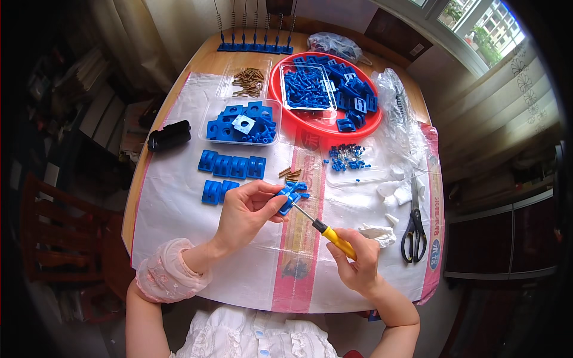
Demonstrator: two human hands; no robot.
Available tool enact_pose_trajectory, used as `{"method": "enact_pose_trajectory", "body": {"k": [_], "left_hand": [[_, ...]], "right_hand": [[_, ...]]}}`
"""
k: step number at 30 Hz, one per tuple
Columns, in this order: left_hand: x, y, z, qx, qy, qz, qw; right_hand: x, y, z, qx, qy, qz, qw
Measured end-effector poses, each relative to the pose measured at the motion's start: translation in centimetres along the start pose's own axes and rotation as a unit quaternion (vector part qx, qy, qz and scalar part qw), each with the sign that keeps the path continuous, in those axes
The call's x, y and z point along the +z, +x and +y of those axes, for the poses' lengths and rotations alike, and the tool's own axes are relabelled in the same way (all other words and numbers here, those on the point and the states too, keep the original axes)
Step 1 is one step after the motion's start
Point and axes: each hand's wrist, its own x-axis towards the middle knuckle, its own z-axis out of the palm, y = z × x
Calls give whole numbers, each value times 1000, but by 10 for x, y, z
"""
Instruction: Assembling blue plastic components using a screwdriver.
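Both hands (248, 206) (359, 259) closed, gripping blue part (286, 206), screwdriver (339, 241)

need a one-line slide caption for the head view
Left hand holds a blue part while the right hand points a yellow-handled screwdriver at it.

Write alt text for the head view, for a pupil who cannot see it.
A person's left hand holds a small blue part; the right hand holds a yellow-handled screwdriver, its tip at the part. Nearby are blue pieces, brass-coloured pins, a red basin and scissors.
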Motion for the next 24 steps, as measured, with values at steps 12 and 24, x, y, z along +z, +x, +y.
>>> {"method": "enact_pose_trajectory", "body": {"k": [12,24], "left_hand": [[0,0,-1,0,6,1,1000],[-1,5,-4,-16,11,0,1000]], "right_hand": [[-1,2,0,33,26,2,999],[-15,17,19,-13,-64,-38,997]]}}
